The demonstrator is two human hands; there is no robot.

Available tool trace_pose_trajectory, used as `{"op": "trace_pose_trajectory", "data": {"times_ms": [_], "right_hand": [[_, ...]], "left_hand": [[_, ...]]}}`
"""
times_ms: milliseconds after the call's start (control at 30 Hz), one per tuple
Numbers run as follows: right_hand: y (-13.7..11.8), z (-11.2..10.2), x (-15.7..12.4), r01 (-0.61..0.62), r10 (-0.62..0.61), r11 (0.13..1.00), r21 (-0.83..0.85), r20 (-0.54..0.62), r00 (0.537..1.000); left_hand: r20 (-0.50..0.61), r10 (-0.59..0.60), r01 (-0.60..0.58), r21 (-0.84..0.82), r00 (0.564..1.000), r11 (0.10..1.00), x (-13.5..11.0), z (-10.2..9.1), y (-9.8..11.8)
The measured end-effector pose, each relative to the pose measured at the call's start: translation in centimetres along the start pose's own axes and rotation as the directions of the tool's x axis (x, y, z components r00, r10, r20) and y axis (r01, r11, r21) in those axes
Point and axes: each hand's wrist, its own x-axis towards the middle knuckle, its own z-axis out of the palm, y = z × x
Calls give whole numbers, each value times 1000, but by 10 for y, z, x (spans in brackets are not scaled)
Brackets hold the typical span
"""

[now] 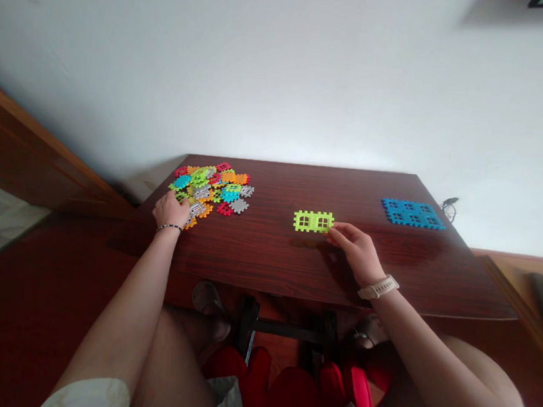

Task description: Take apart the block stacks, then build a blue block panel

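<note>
A pile of colourful interlocking plastic tiles [214, 188] lies at the table's left side. My left hand [171, 210] rests at the pile's near edge with its fingers curled into the tiles; what they grip is hidden. Two joined lime-green window tiles [313, 221] lie flat near the middle of the table. My right hand [357, 249] pinches the right end of this green piece. A flat panel of joined blue tiles [412, 213] sits at the far right, away from both hands.
The dark wooden table [267, 259] stands against a white wall. A cable [450, 205] hangs past its right rear corner. Below the table's front edge are my knees, slippered feet and a red stool [285, 386]. Wooden flooring lies to the left.
</note>
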Motion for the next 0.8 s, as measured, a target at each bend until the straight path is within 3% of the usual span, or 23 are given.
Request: {"op": "trace_pose_trajectory", "data": {"times_ms": [233, 467, 700, 800], "right_hand": [[0, 1, 1, 1, -1, 1000, 5, 6, 1000], [1, 0, 2, 17, -17, 1000, -10, 19, 1000], [2, 1, 2, 6, -6, 1000, 14, 16, 1000], [1, 2, 2, 10, -11, 1000, 11, 12, 1000]], "left_hand": [[-7, 69, -68, 65, 998, 996, -2, -3, 7], [-99, 175, -177, -12, 980, 984, -6, -10, 17], [-162, 126, -174, -325, 979, 930, -2, -5, 33], [-102, 52, -98, -524, 993, 846, -12, 3, 49]]}}
